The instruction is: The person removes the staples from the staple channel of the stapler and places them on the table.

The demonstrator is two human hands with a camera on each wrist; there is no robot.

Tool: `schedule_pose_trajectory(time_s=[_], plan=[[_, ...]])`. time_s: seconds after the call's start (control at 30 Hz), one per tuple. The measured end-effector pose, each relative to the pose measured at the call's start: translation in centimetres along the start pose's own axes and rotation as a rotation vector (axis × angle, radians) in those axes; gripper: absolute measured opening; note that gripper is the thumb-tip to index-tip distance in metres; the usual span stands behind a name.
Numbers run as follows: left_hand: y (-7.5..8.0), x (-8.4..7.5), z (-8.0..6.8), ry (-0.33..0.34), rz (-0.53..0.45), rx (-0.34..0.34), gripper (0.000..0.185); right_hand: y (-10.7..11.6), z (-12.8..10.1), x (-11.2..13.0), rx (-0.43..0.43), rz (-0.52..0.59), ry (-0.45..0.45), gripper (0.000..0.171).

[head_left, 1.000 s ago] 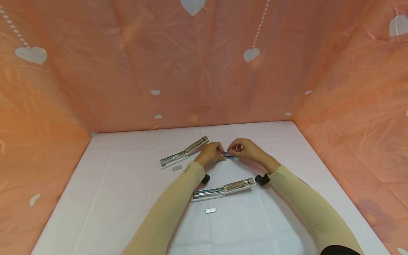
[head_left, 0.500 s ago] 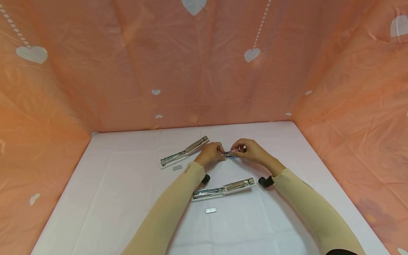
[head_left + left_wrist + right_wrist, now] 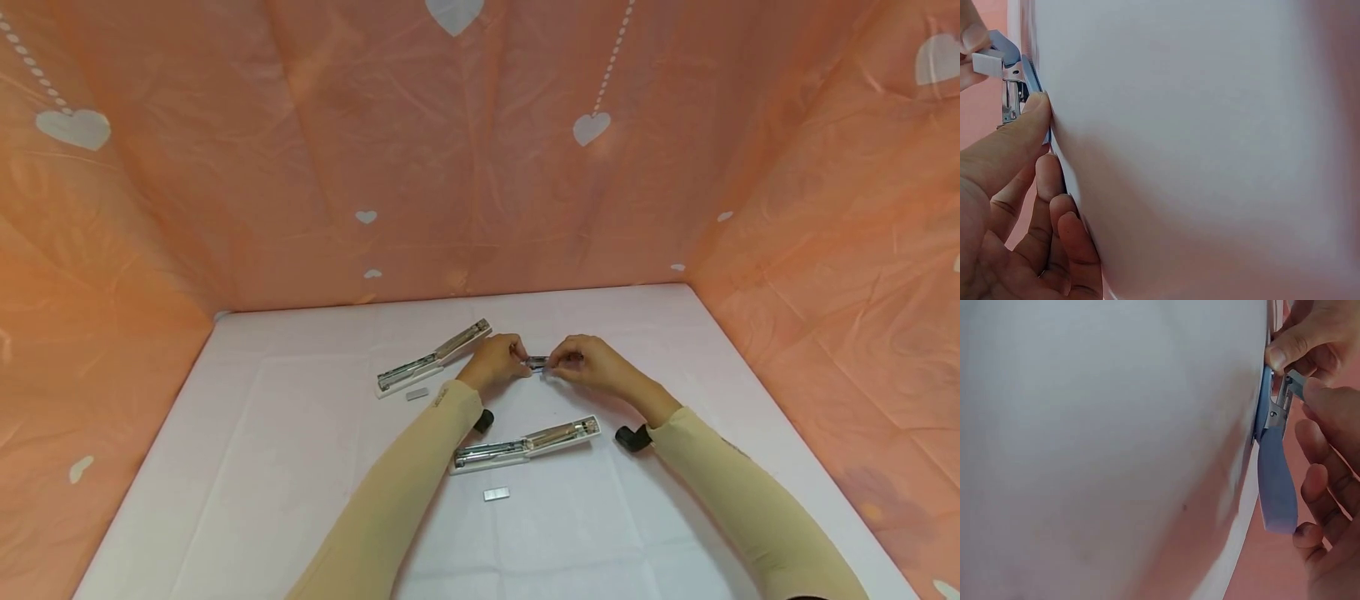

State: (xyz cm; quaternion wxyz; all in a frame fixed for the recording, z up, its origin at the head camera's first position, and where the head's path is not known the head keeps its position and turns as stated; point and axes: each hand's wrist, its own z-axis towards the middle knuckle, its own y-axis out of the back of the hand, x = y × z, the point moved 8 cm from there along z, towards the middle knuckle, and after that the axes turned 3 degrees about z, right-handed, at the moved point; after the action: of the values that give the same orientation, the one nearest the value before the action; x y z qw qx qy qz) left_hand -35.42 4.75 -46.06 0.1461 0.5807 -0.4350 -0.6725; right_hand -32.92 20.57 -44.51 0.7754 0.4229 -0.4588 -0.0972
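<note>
A small blue stapler (image 3: 1277,481) lies opened on the white table, its metal magazine (image 3: 1011,100) exposed. My left hand (image 3: 495,360) pinches its base, thumb (image 3: 1036,106) on the rim. With thumb and forefinger, my right hand (image 3: 596,365) pinches a short strip of staples (image 3: 988,64) over the magazine. In the right wrist view the strip's end sits against the magazine, while the other fingers (image 3: 1316,484) are curved beside the raised blue top. Seen from the head, the hands hide most of this stapler.
An opened white stapler (image 3: 433,360) lies left of my left hand, a staple strip (image 3: 417,394) beside it. Nearer me are a second opened white stapler (image 3: 525,446) and another staple strip (image 3: 497,494). Orange cloth (image 3: 465,167) walls the table (image 3: 247,467) at back and sides.
My right hand has shifted a little right and toward me, uncovering more of the blue stapler. The left hand and the white staplers have stayed put.
</note>
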Motion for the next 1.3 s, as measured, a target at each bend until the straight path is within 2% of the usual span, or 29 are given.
schedule_pose_trajectory(time_s=[0.3, 0.67, 1.03, 1.2, 1.3], plan=[[0.0, 0.2, 0.1, 0.022, -0.006, 0.005, 0.022, -0.7, 0.0, 0.4, 0.0, -0.096, 0.072, 0.016], [0.0, -0.1, -0.1, 0.006, -0.007, -0.005, 0.023, -1.3, 0.1, 0.6, 0.043, -0.139, 0.024, 0.014], [-0.1, -0.1, 0.1, 0.004, 0.023, 0.0, 0.023, -1.3, 0.1, 0.6, 0.068, -0.287, 0.041, 0.012], [0.0, 0.0, 0.2, 0.003, 0.029, 0.0, 0.024, -1.3, 0.1, 0.8, 0.079, -0.303, 0.044, 0.011], [0.1, 0.1, 0.0, 0.021, 0.012, 0.026, 0.023, -1.4, 0.1, 0.9, 0.097, -0.294, 0.041, 0.011]])
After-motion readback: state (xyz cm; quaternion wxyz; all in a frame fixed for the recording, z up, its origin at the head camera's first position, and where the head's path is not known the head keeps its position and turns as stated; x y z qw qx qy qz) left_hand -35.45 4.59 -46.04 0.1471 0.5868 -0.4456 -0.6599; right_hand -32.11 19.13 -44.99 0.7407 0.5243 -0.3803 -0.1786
